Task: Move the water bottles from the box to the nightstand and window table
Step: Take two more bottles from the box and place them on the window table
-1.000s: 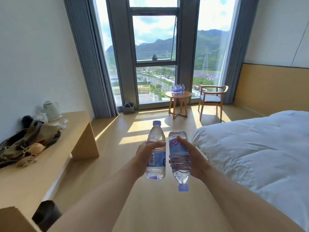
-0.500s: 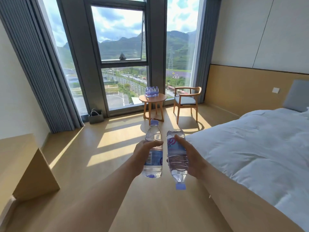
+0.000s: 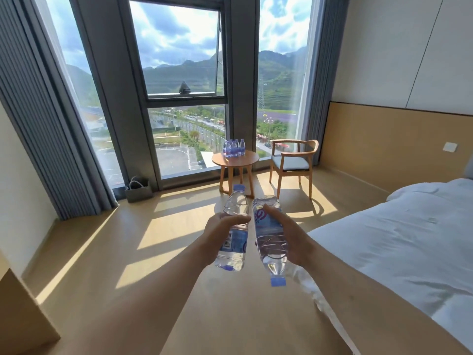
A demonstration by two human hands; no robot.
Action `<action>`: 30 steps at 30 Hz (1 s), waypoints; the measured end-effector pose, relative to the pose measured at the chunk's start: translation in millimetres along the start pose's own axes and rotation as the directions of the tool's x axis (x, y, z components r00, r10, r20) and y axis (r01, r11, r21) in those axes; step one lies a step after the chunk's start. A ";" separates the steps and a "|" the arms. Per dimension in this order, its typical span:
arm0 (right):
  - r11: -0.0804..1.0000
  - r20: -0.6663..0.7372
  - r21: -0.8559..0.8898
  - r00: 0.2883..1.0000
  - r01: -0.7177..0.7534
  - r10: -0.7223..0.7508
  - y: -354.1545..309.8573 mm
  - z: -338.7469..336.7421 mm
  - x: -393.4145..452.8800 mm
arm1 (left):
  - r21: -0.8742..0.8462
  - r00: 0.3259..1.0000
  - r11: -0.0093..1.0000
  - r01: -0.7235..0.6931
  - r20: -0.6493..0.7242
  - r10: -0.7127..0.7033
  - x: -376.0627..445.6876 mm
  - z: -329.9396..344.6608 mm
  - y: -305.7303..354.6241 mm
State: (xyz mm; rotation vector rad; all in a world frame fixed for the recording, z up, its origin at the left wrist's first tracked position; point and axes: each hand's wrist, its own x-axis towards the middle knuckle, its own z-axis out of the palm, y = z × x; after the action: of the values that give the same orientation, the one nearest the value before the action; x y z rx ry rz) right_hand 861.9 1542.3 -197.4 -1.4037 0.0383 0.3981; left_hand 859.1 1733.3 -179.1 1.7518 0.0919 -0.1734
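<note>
L hand point(image 3: 217, 235) grips upright bottle point(image 3: 234, 242), R hand point(image 3: 291, 239) grips inverted bottle point(image 3: 268, 239); arms outstretched over wood floor point(image 3: 128, 290), bed point(image 3: 396, 239) at right

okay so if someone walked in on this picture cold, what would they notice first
Front and centre, two outstretched hands each grip a water bottle: the left hand holds one upright, the right hand holds one upside down, cap toward the floor. Beyond them, a cluster of bottles stands on a round wooden table by the tall window, with a chair on its right. A white bed fills the right side.
</note>
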 end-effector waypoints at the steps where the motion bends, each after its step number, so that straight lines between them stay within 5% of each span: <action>1: 1.000 0.000 0.010 1.000 -0.001 0.001 -11.2 -4.3 23.7 | 0.004 1.000 1.000 0.000 -0.003 0.000 24.4 -2.5 7.3; 19: 1.000 -0.088 0.011 0.996 0.012 -0.011 -98.3 -28.6 375.9 | -0.056 1.000 0.998 0.008 0.021 -0.006 384.7 -73.1 42.4; 30: 0.993 -0.168 0.114 0.986 0.019 0.000 -158.6 -27.8 611.6 | -0.051 0.986 0.999 -0.002 0.168 0.011 622.6 -147.1 90.2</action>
State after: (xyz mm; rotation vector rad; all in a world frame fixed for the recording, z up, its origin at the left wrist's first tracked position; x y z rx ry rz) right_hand 1485.0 1649.9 -210.3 -1.3201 0.1897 0.2645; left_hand 1496.4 1839.0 -169.6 1.6802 -0.0321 -0.3113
